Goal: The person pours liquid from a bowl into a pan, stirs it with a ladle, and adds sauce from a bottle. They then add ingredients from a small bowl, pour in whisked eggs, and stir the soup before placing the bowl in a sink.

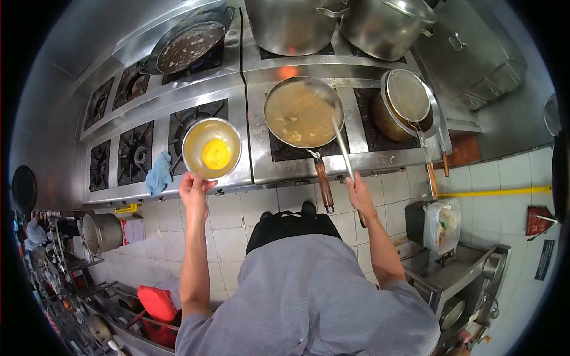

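One tilt could spill the egg (217, 154): left hand (195, 191) grips the bowl (195, 141) only near seven o'clock, right hand (360, 196) a long utensil (344, 148).

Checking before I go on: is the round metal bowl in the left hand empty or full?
Partly filled: the bowl holds bright yellow contents, its inner wall showing all around them.

Place: commercial kitchen, by the look
Burners (135, 153): gas, in rows, left of left-hand fingers (192, 184)
Stockpots (291, 26): two, large, metal, beyond right-hand fingers (354, 181)
Strainer (408, 95): long-handled, right of right-hand fingers
Floor (227, 209): pale tile, below both
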Action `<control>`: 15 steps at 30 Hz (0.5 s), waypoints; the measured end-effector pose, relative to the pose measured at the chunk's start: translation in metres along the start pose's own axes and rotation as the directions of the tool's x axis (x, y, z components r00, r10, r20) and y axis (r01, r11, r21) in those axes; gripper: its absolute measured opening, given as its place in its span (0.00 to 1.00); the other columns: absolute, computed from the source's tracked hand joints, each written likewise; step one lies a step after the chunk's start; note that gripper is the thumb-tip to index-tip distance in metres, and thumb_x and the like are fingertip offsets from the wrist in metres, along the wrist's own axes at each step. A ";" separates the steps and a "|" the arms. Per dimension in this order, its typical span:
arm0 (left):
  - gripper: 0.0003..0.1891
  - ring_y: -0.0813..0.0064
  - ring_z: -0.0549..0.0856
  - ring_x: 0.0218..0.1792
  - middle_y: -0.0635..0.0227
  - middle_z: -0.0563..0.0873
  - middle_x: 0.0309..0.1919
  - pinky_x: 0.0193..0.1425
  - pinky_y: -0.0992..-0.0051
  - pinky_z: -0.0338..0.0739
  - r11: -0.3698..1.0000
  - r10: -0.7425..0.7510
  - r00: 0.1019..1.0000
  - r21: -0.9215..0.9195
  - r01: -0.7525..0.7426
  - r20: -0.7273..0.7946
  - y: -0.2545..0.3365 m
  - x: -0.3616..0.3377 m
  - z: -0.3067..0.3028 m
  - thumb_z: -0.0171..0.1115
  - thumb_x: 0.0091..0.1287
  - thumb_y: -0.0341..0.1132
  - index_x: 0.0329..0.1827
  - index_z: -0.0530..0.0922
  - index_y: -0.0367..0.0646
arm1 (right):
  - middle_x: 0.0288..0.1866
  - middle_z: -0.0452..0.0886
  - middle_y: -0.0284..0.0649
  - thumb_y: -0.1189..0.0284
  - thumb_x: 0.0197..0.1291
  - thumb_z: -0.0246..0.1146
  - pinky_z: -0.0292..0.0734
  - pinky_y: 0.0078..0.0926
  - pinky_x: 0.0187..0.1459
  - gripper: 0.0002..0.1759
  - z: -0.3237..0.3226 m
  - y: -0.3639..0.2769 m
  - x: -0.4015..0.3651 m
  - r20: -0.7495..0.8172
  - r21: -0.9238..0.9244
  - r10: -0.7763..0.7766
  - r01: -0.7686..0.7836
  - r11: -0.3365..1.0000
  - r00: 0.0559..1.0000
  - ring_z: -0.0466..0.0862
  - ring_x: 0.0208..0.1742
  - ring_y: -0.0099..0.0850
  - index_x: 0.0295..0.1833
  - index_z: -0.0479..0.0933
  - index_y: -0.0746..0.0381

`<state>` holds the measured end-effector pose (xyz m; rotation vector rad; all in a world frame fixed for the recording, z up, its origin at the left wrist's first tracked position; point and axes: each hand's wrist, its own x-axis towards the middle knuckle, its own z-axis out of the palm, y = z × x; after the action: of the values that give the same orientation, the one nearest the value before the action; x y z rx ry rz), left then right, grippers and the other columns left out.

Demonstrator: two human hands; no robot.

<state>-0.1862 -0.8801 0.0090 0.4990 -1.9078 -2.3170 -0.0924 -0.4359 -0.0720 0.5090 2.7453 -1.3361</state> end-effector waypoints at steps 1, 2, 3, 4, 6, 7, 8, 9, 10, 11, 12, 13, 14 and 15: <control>0.09 0.78 0.81 0.23 0.67 0.79 0.26 0.31 0.79 0.81 1.000 0.007 1.000 0.018 -0.008 0.017 0.003 0.007 0.013 0.57 0.68 0.26 0.28 0.68 0.43 | 0.22 0.73 0.51 0.61 0.71 0.52 0.68 0.42 0.28 0.15 0.006 0.008 0.000 0.015 -0.017 0.004 -0.003 1.000 1.000 0.78 0.25 0.47 0.45 0.68 0.65; 0.10 0.77 0.81 0.22 0.67 0.79 0.25 0.30 0.78 0.81 0.999 0.016 0.999 0.036 -0.017 0.030 0.007 0.013 0.025 0.57 0.68 0.26 0.28 0.68 0.42 | 0.22 0.73 0.52 0.61 0.71 0.52 0.68 0.43 0.29 0.16 0.009 0.008 -0.001 0.033 -0.034 0.006 -0.004 0.999 0.999 0.78 0.25 0.48 0.44 0.68 0.65; 0.10 0.76 0.82 0.23 0.66 0.78 0.25 0.30 0.78 0.81 0.998 0.025 0.998 0.053 -0.028 0.064 0.011 0.020 0.035 0.57 0.67 0.26 0.28 0.68 0.42 | 0.22 0.72 0.49 0.61 0.71 0.52 0.68 0.40 0.29 0.16 0.010 0.007 -0.003 0.009 0.008 -0.006 0.006 1.000 1.000 0.75 0.25 0.42 0.45 0.69 0.65; 0.10 0.76 0.83 0.23 0.66 0.78 0.25 0.29 0.78 0.81 0.997 0.033 0.995 0.069 -0.040 0.099 0.015 0.025 0.046 0.57 0.67 0.26 0.28 0.68 0.42 | 0.22 0.71 0.45 0.60 0.72 0.52 0.68 0.37 0.30 0.17 0.010 0.002 -0.007 -0.016 0.051 -0.016 0.017 0.999 1.000 0.73 0.25 0.36 0.45 0.69 0.65; 0.10 0.75 0.83 0.23 0.66 0.78 0.25 0.28 0.78 0.81 0.994 0.040 0.987 0.094 -0.055 0.154 0.018 0.037 0.071 0.58 0.67 0.26 0.28 0.67 0.42 | 0.22 0.71 0.46 0.60 0.72 0.52 0.68 0.37 0.30 0.17 0.003 -0.011 -0.012 -0.059 0.105 -0.042 0.048 0.993 0.997 0.72 0.25 0.36 0.45 0.70 0.66; 0.10 0.75 0.84 0.23 0.66 0.78 0.25 0.27 0.79 0.81 0.993 0.040 0.983 0.106 -0.060 0.177 0.020 0.043 0.084 0.58 0.67 0.26 0.27 0.67 0.41 | 0.22 0.72 0.49 0.60 0.71 0.52 0.68 0.40 0.30 0.17 -0.002 -0.019 -0.013 -0.078 0.122 -0.056 0.066 0.990 0.995 0.74 0.24 0.41 0.45 0.70 0.66; 0.11 0.74 0.84 0.22 0.66 0.78 0.24 0.27 0.79 0.81 0.991 0.041 0.979 0.119 -0.066 0.201 0.021 0.049 0.097 0.58 0.68 0.26 0.27 0.67 0.41 | 0.23 0.73 0.52 0.61 0.71 0.53 0.69 0.43 0.29 0.16 -0.006 -0.028 -0.014 -0.098 0.139 -0.071 0.084 0.987 0.993 0.76 0.24 0.46 0.45 0.70 0.66; 0.11 0.74 0.84 0.22 0.67 0.78 0.24 0.27 0.79 0.81 0.989 0.051 0.973 0.127 -0.081 0.226 0.022 0.054 0.110 0.57 0.67 0.26 0.27 0.67 0.41 | 0.22 0.72 0.48 0.60 0.71 0.52 0.68 0.40 0.29 0.17 -0.010 -0.039 -0.016 -0.093 0.121 -0.044 0.055 0.991 0.995 0.74 0.24 0.40 0.45 0.70 0.65; 0.11 0.74 0.84 0.22 0.67 0.78 0.24 0.27 0.80 0.81 0.986 0.062 0.965 0.134 -0.098 0.253 0.023 0.060 0.124 0.57 0.67 0.26 0.27 0.67 0.41 | 0.21 0.70 0.43 0.60 0.72 0.52 0.68 0.37 0.29 0.17 -0.014 -0.050 -0.017 -0.089 0.105 -0.016 0.025 0.994 0.996 0.72 0.24 0.34 0.44 0.71 0.65; 0.10 0.74 0.84 0.22 0.67 0.78 0.24 0.27 0.81 0.81 0.983 0.073 0.957 0.140 -0.116 0.279 0.023 0.065 0.138 0.57 0.67 0.26 0.27 0.67 0.40 | 0.21 0.69 0.39 0.59 0.72 0.52 0.68 0.33 0.29 0.17 -0.015 -0.056 -0.018 -0.086 0.088 0.010 -0.003 0.996 0.996 0.70 0.24 0.28 0.44 0.71 0.65; 0.10 0.74 0.84 0.22 0.67 0.78 0.24 0.27 0.80 0.81 0.979 0.090 0.952 0.152 -0.140 0.294 0.023 0.069 0.152 0.57 0.66 0.26 0.27 0.67 0.40 | 0.21 0.69 0.39 0.59 0.72 0.52 0.67 0.33 0.28 0.17 -0.012 -0.056 -0.019 -0.106 0.114 0.001 0.012 0.993 0.994 0.70 0.24 0.27 0.43 0.71 0.65; 0.10 0.74 0.84 0.22 0.66 0.78 0.24 0.28 0.80 0.81 0.973 0.107 0.945 0.164 -0.163 0.308 0.023 0.073 0.164 0.58 0.66 0.26 0.27 0.67 0.39 | 0.20 0.69 0.38 0.59 0.72 0.52 0.67 0.33 0.28 0.17 -0.008 -0.055 -0.021 -0.125 0.142 -0.008 0.026 0.990 0.992 0.69 0.24 0.27 0.42 0.71 0.65; 0.10 0.74 0.84 0.22 0.66 0.78 0.24 0.28 0.79 0.81 0.966 0.124 0.939 0.176 -0.188 0.322 0.023 0.079 0.175 0.58 0.65 0.26 0.27 0.67 0.39 | 0.20 0.69 0.38 0.60 0.72 0.53 0.67 0.32 0.28 0.17 -0.005 -0.054 -0.022 -0.144 0.169 -0.017 0.042 0.985 0.989 0.69 0.24 0.27 0.42 0.71 0.65; 0.10 0.73 0.85 0.23 0.65 0.79 0.25 0.28 0.78 0.81 0.955 0.133 0.935 0.209 -0.210 0.330 0.024 0.085 0.186 0.58 0.65 0.26 0.27 0.67 0.38 | 0.20 0.68 0.37 0.60 0.72 0.53 0.67 0.32 0.27 0.17 -0.005 -0.053 -0.024 -0.144 0.171 -0.008 0.033 0.985 0.990 0.69 0.24 0.26 0.42 0.71 0.64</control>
<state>-0.3273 -0.7351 0.0463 -0.0294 -2.2856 -2.1665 -0.0863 -0.4688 -0.0238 0.6110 2.7657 -1.6133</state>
